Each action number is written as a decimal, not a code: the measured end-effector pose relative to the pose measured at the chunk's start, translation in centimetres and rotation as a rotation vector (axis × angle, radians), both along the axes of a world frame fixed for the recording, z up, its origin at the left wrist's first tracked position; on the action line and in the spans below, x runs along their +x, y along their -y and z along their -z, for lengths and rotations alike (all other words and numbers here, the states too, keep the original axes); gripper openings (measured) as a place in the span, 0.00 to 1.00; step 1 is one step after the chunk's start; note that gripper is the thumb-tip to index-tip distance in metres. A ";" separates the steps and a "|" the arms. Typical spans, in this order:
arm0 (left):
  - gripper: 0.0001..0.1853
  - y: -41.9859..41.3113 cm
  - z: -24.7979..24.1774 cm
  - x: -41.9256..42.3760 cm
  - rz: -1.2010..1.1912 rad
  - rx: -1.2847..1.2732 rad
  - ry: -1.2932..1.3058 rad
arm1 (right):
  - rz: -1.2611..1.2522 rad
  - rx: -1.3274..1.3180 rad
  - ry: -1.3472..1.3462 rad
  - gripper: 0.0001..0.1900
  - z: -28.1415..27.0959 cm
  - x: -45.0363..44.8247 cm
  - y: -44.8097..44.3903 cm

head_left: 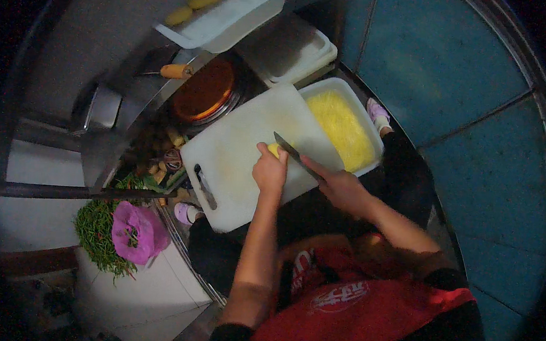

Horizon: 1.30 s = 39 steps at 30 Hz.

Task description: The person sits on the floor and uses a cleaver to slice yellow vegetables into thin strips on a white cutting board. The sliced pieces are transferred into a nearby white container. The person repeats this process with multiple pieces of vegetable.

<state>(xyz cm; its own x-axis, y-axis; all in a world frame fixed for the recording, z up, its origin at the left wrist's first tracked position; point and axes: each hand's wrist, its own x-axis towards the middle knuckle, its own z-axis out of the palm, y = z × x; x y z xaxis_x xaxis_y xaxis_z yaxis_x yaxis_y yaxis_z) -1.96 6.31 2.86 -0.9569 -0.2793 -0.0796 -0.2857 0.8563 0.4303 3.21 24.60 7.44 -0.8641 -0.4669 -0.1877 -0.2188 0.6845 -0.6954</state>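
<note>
A white plastic cutting board [242, 137] with a handle slot lies at an angle before me. Near its middle, my left hand [271, 170] holds a yellow piece of food [274, 148], perhaps a peeled potato, mostly hidden by the fingers. My right hand [340, 188] grips a kitchen knife [292, 151], whose dark blade is at the right side of the yellow piece; whether it touches is unclear. Beside the board's far right edge, partly under it, a white plastic tub [378, 143] holds a heap of fine yellow shreds [339, 127].
Beyond the board stand a round vessel with an orange-brown top [205, 92], white tubs [300, 62] and a long white tray [256, 23] with yellow pieces [202, 0]. Vegetable scraps [163, 161] lie left of the board. A pink plastic bag [137, 233] sits by green stalks [99, 231].
</note>
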 end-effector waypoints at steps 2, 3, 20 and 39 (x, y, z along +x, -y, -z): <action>0.25 0.2 0.3 0.3 -0.009 -0.008 -0.001 | 0.002 -0.038 0.079 0.35 -0.9 -0.5 0.4; 0.25 0.1 0.1 0.1 -0.005 -0.015 -0.012 | 0.015 -0.059 0.134 0.35 -1.4 -1.0 0.6; 0.24 -0.2 0.1 0.0 -0.024 0.002 0.053 | 0.044 -0.036 -0.014 0.36 0.3 -0.4 1.2; 0.21 -0.2 -0.1 0.3 -0.006 -0.001 0.025 | -0.004 -0.092 0.023 0.35 -0.7 -0.5 0.0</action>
